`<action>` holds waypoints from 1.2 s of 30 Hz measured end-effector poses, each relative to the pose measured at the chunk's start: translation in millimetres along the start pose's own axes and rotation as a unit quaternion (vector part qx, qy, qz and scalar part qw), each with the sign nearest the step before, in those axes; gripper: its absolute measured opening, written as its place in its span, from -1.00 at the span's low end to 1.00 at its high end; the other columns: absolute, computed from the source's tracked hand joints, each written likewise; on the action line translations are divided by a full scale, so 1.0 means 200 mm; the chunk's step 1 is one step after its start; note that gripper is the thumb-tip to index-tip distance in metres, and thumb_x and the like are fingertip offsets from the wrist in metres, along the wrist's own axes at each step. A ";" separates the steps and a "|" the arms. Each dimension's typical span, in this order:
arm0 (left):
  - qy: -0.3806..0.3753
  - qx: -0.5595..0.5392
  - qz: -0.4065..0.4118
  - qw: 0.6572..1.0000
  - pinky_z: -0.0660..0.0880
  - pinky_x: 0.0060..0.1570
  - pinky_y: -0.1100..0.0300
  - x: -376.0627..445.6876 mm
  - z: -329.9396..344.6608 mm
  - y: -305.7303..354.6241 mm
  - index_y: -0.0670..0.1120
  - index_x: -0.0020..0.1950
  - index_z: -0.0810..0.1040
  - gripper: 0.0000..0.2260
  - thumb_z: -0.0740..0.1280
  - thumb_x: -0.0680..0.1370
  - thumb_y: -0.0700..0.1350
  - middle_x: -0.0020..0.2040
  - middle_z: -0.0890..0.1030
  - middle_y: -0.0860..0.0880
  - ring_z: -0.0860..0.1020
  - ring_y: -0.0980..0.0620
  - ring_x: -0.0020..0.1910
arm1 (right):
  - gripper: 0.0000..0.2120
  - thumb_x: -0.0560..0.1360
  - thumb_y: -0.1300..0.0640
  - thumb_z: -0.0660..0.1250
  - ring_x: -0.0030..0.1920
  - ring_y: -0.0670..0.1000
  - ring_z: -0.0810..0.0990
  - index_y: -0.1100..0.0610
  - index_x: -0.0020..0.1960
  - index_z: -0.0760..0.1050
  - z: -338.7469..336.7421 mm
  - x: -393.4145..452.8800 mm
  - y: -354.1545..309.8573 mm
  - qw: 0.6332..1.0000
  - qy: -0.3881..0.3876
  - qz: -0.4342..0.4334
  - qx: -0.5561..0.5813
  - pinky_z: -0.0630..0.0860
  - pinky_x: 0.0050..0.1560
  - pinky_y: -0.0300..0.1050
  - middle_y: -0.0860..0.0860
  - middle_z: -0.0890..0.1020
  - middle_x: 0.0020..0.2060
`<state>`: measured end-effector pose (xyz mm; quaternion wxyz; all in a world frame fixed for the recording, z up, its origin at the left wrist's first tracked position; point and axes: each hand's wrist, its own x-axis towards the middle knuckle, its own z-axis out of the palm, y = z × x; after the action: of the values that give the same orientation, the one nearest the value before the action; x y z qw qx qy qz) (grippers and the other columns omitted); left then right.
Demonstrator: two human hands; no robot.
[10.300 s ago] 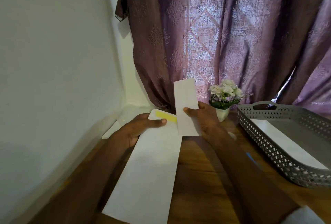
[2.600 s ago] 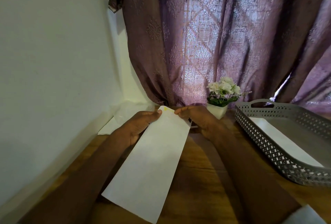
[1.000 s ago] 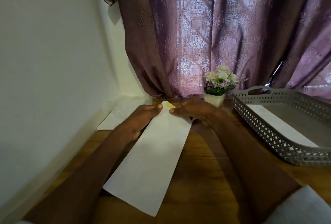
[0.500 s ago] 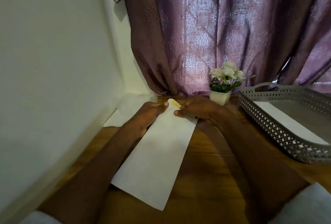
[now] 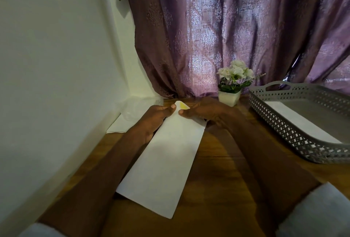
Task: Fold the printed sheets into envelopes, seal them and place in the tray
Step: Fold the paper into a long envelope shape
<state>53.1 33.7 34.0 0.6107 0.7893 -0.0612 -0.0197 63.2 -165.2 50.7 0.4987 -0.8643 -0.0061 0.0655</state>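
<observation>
A long white envelope [image 5: 164,163] lies on the wooden table [image 5: 223,176], its far end raised between my hands. Its flap [image 5: 182,105] with a yellow adhesive strip sticks up at that far end. My left hand [image 5: 157,117] grips the envelope's far left edge, thumb tip by the flap. My right hand [image 5: 204,113] pinches the far right corner, thumb on top near the flap. A grey perforated tray [image 5: 284,123] stands at the right with one white envelope [image 5: 301,121] lying inside.
A small white pot of white flowers [image 5: 232,87] stands just behind my right hand. Loose white sheets and clear plastic [image 5: 130,117] lie in the far left corner by the white wall. A purple curtain [image 5: 227,28] hangs behind the table.
The folded sheet my right hand held 10 s ago is out of sight. Both hands now hold the envelope's far end at the flap. In the last second little has moved.
</observation>
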 end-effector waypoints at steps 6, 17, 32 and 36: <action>0.008 -0.066 -0.009 0.998 0.60 0.25 -0.08 -0.01 -0.01 0.00 -0.15 0.18 0.68 -0.68 0.41 0.62 0.08 0.08 0.75 -0.16 0.70 -0.19 0.10 | -0.17 0.10 -0.49 0.55 0.03 0.05 0.71 0.06 0.15 0.70 0.01 0.02 0.00 0.995 0.059 -0.048 0.058 0.65 0.17 0.05 0.01 0.73 0.02; 0.020 -0.081 -0.018 0.996 0.67 -0.03 0.12 -0.03 0.00 0.02 -0.16 0.18 0.68 -0.73 0.49 0.57 -0.03 0.06 0.75 -0.15 0.72 -0.08 -0.05 | -0.66 0.35 0.26 0.62 0.09 0.21 0.71 0.24 0.10 0.68 0.01 0.04 0.02 0.983 0.045 -0.057 0.171 0.64 0.19 0.13 0.21 0.74 0.01; 0.070 -0.184 -0.033 0.980 0.60 -0.11 0.10 -0.04 -0.01 0.05 -0.16 0.01 0.74 -0.75 0.26 0.56 -0.17 0.01 0.70 -0.18 0.64 -0.15 -0.05 | -0.76 0.37 0.15 0.50 -0.03 0.11 0.67 0.14 0.03 0.75 0.02 -0.01 -0.03 0.979 -0.002 -0.051 0.196 0.62 -0.11 -0.08 0.08 0.75 -0.03; 0.086 -0.149 0.048 0.984 0.65 -0.06 0.19 0.00 0.00 0.01 -0.15 0.09 0.72 -0.86 0.47 0.55 -0.18 0.01 0.74 -0.11 0.70 -0.14 0.03 | -0.84 0.35 0.20 0.60 0.01 0.10 0.73 0.14 -0.06 0.75 0.06 0.02 -0.02 0.975 0.036 -0.094 0.197 0.64 0.19 0.04 0.11 0.77 -0.09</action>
<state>53.2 32.9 36.5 0.7246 0.6844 -0.0427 0.0694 66.0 -153.4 47.3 0.6633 -0.7461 -0.0564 -0.0131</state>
